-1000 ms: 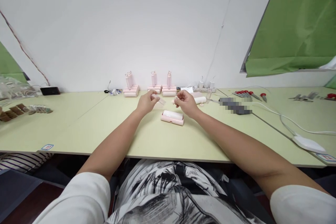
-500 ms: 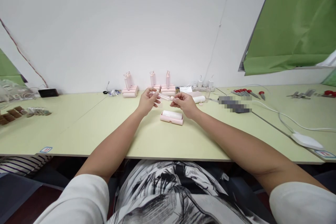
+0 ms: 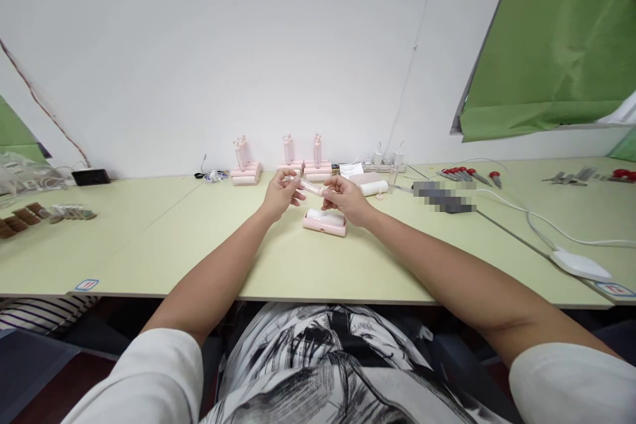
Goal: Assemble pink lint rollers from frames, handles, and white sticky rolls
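A clear pinkish tube [image 3: 311, 186] is held tilted between my two hands above the table. Its left end lies in the closed fingers of my left hand [image 3: 282, 196]. At its right end, the fingers of my right hand [image 3: 348, 200] are pinched round it and hide the tip. Just below the hands, a pink case [image 3: 324, 227] with a white roll [image 3: 325, 216] inside rests on the pale green table [image 3: 318, 271].
Pink boxes [image 3: 245, 176] with upright pink tubes [image 3: 288, 149] stand along the wall. A white roll [image 3: 375, 188] lies right of my hands. Red-handled tools [image 3: 462, 174], a white cable [image 3: 536, 218] and a white device [image 3: 579, 264] are farther right. Brown pieces [image 3: 24, 216] lie far left.
My right hand's fingers have moved slightly left and now cover the right end of the tube, which showed before. The tube tilts a little more down to the right.
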`<state>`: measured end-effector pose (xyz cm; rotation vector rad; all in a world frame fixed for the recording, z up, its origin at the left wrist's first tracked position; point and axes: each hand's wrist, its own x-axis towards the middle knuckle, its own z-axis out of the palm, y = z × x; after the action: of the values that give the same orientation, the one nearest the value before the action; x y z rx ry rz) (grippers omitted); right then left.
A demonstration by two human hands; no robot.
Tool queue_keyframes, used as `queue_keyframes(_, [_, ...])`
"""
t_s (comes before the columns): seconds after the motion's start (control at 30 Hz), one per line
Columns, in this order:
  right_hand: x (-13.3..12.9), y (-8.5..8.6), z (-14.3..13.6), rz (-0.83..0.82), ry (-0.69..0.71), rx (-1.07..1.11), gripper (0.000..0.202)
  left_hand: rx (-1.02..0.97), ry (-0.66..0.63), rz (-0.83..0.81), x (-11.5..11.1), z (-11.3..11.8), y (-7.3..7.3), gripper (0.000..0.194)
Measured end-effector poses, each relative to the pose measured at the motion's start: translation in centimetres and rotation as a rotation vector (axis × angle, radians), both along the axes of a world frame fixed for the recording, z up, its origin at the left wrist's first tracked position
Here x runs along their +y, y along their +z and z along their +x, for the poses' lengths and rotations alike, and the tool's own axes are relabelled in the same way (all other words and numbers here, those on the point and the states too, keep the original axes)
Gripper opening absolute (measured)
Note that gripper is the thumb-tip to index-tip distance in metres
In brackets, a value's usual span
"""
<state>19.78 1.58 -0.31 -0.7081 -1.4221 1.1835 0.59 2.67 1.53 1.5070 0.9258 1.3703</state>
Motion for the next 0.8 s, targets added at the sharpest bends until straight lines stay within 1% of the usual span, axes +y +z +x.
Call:
queue_keyframes(0.17, [0.0, 0.0, 0.0, -0.013, 0.004, 0.014, 0.043, -0.040, -0.016, 0.008, -0.2, 0.4, -0.2, 0.043])
queue_keyframes(0.27, [-0.4, 0.2, -0.2, -0.053, 0.001, -0.011, 0.043, -0.047, -0.048, 0.011, -0.4, 0.8, -0.4, 0.044])
queue_keyframes(0.37, [-0.8, 0.4, -0.2, -0.073, -0.003, -0.072, 0.043, -0.014, -0.072, 0.011, -0.6, 1.2, -0.7, 0.043])
queue_keyframes(0.43, [-1.0, 0.5, -0.2, -0.062, -0.034, -0.102, 0.042, 0.031, -0.065, 0.028, -0.6, 1.4, -0.9, 0.043])
queue_keyframes(0.53, [-1.0, 0.8, 0.0, -0.030, -0.080, -0.125, 0.039, 0.176, -0.012, 0.102, -0.6, 1.6, -1.2, 0.040])
queue_keyframes(0.67, [-0.8, 0.8, 0.4, 0.003, -0.110, -0.158, 0.035, 0.475, 0.109, 0.276, -0.5, 1.3, -1.5, 0.034])
queue_keyframes(0.8, [-0.6, 0.6, 0.6, -0.003, -0.107, -0.208, 0.035, 0.800, 0.184, 0.445, -1.0, 0.8, -1.0, 0.036])
